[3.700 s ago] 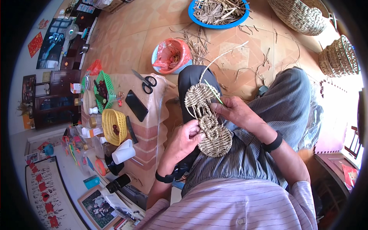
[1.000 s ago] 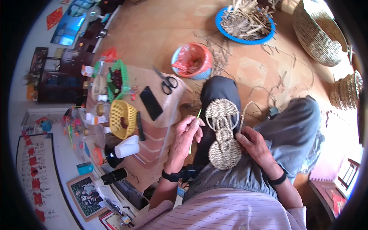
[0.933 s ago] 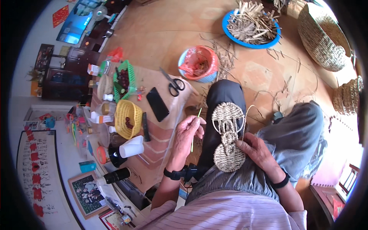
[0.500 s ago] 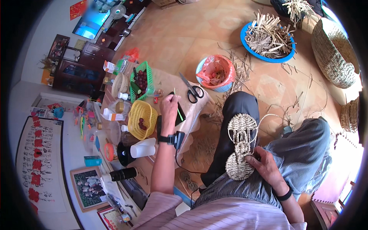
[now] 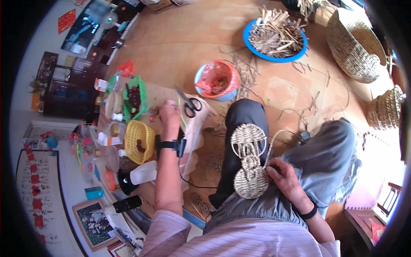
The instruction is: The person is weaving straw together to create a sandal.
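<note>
Two woven discs (image 5: 249,167) are held on the lap, right hand (image 5: 286,177) fingers closed on the lower one. Left hand (image 5: 169,115) is stretched beside scissors (image 5: 190,103), grip unclear; grasping them seems next.

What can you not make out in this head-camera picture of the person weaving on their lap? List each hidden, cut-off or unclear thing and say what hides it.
- Left hand: fingertips curl under on the low table, so its hold on the green stick is unclear.
- Right hand: fingertips tucked behind the woven piece.
- Yellow basket: contents too small to identify.
- Round woven basket: cut off by the dark fisheye rim, head view.
</note>
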`<state>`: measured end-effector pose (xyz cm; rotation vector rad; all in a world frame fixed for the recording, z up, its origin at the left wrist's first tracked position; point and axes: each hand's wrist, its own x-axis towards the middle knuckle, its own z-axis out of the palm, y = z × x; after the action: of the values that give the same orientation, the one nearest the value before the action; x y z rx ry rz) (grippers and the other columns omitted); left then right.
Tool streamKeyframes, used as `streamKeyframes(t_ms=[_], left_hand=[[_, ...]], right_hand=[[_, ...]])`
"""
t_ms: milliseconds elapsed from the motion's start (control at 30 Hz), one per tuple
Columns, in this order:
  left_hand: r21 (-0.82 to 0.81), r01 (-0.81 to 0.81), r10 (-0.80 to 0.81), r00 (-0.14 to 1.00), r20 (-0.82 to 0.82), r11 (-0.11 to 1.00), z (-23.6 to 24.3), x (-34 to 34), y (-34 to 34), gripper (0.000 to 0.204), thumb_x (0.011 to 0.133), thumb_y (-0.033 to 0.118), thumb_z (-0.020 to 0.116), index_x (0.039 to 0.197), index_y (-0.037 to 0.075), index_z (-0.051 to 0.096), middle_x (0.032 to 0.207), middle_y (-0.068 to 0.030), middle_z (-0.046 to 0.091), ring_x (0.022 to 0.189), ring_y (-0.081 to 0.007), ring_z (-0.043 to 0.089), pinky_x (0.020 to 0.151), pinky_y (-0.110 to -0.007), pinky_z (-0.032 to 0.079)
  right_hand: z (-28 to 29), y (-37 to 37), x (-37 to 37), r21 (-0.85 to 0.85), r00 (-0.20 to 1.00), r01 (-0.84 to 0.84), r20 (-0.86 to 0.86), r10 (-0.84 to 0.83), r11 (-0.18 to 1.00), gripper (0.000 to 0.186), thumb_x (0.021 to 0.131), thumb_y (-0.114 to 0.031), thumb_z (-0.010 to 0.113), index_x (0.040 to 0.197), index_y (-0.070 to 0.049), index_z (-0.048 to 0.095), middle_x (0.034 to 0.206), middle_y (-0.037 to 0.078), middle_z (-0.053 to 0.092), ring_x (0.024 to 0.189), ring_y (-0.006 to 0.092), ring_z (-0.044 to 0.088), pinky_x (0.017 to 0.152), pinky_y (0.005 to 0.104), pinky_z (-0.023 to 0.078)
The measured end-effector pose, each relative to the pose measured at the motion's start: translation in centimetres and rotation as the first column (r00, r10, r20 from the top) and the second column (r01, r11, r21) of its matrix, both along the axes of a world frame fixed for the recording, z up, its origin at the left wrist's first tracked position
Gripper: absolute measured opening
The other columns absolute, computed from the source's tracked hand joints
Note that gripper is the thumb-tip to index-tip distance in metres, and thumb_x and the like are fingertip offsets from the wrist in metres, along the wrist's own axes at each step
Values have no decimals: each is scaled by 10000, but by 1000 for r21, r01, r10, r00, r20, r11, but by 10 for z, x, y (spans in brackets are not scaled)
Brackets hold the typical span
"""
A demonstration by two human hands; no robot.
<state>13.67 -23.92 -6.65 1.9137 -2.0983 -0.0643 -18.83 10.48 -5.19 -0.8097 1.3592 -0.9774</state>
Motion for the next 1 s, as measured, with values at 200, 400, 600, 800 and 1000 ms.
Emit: streamKeyframes(t_ms=[200,400,600,800,1000], left_hand=[[92,112,-99,986,-135,989,27,-40,36,305,921,353,658,911,50,687,894,-203,711,869,-392,700,759,-492,539],[4,310,-306,937,169,951,13,-69,69,280,890,159,667,1141,77,572,1069,-198,599,899,-404,680,747,-542,558],[-79,333,-328,942,66,940,27,-57,72,213,907,76,606,1119,84,597,963,-193,600,776,-416,665,691,-525,547],[-304,340,-412,885,-216,890,86,-102,121,164,900,75,650,1062,101,639,872,-144,569,716,-384,640,579,-469,509],[-242,764,-788,507,-349,598,133,-155,217,200,834,22,716,1024,83,712,763,-43,466,622,-182,596,524,-334,493]], right_hand=[[2,1,1,1,999,34,-20,-34,999,151,995,-132,637,1025,15,618,822,41,624,773,104,573,688,291,484],[1,3,-1,-22,1000,27,8,-27,999,98,983,-98,636,1001,-4,615,810,17,604,747,93,555,693,267,474],[10,-1,0,51,986,114,115,-120,992,70,974,-62,632,1021,-15,613,823,2,598,733,73,540,668,240,453],[34,-17,-8,-147,959,268,141,-248,952,70,988,-72,636,1000,-21,589,862,12,605,731,77,526,678,233,448],[84,-48,-6,-116,811,296,555,-185,948,447,969,-251,701,1300,1,538,982,42,674,856,118,635,739,255,503]])
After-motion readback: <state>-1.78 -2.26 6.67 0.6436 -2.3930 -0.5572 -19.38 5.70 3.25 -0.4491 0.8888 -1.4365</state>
